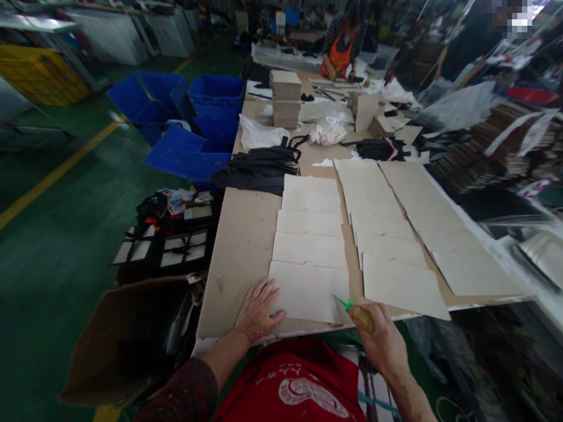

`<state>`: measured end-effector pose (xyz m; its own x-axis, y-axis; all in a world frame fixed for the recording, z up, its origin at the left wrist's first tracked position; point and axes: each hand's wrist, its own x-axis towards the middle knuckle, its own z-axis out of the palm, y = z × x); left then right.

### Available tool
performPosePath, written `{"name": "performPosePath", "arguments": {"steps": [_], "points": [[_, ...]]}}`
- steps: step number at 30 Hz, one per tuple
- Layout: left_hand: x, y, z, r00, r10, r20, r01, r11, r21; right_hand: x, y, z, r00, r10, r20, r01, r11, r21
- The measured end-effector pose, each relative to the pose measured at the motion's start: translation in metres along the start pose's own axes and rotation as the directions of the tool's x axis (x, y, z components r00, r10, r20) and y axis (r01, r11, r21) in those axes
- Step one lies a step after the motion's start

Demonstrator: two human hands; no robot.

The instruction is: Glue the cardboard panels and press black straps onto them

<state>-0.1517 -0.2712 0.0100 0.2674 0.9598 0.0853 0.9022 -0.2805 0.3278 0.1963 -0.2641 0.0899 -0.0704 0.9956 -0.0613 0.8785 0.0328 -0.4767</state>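
Green floor, table, left hand spread flat on sheet; right hand grip round green-tipped bottle

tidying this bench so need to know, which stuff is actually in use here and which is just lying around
In use: left hand flat on the nearest card sheet; right hand gripping the green-tipped bottle; overlapped card rows.
Lying about: black straps, card stacks, plastic bags, blue bins, floor box.
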Motion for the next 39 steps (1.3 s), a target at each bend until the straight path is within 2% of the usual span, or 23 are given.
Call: {"name": "performPosePath", "arguments": {"steps": [4,6,8,10,12,16,23,31,39], "points": [[-0.001,0.001,0.001,1.000,-0.018,-0.020,0.017,0.999,-0.048,0.000,-0.010,0.012,0.992,0.121,-0.023,-0.114,0.972,0.205],[-0.002,0.001,0.003,0.999,-0.031,-0.036,0.029,0.998,-0.061,0.002,-0.024,0.022,0.966,0.256,-0.026,-0.228,0.897,0.380],[-0.003,0.002,0.004,0.998,-0.050,-0.044,0.047,0.997,-0.062,0.006,-0.041,0.035,0.929,0.370,0.019,-0.319,0.774,0.547],[-0.004,0.002,0.006,0.997,-0.067,-0.038,0.065,0.996,-0.064,0.010,-0.060,0.047,0.918,0.388,0.086,-0.345,0.671,0.656],[-0.005,0.002,0.007,0.996,-0.082,-0.027,0.080,0.994,-0.072,0.014,-0.075,0.058,0.934,0.338,0.118,-0.320,0.639,0.700],[-0.006,0.002,0.008,0.996,-0.086,-0.018,0.084,0.993,-0.087,0.020,-0.089,0.075,0.966,0.230,0.119,-0.250,0.711,0.658],[-0.007,0.002,0.009,0.996,-0.087,-0.035,0.083,0.991,-0.102,0.028,-0.088,0.087,0.995,0.051,0.088,-0.091,0.831,0.549],[-0.007,0.002,0.008,0.996,-0.089,-0.032,0.086,0.992,-0.088,0.035,-0.089,0.080,0.996,-0.088,0.025,0.071,0.914,0.399],[-0.008,0.002,0.010,0.995,-0.092,-0.041,0.088,0.993,-0.085,0.032,-0.084,0.065,0.980,-0.149,0.129,0.107,0.951,0.290]]}}
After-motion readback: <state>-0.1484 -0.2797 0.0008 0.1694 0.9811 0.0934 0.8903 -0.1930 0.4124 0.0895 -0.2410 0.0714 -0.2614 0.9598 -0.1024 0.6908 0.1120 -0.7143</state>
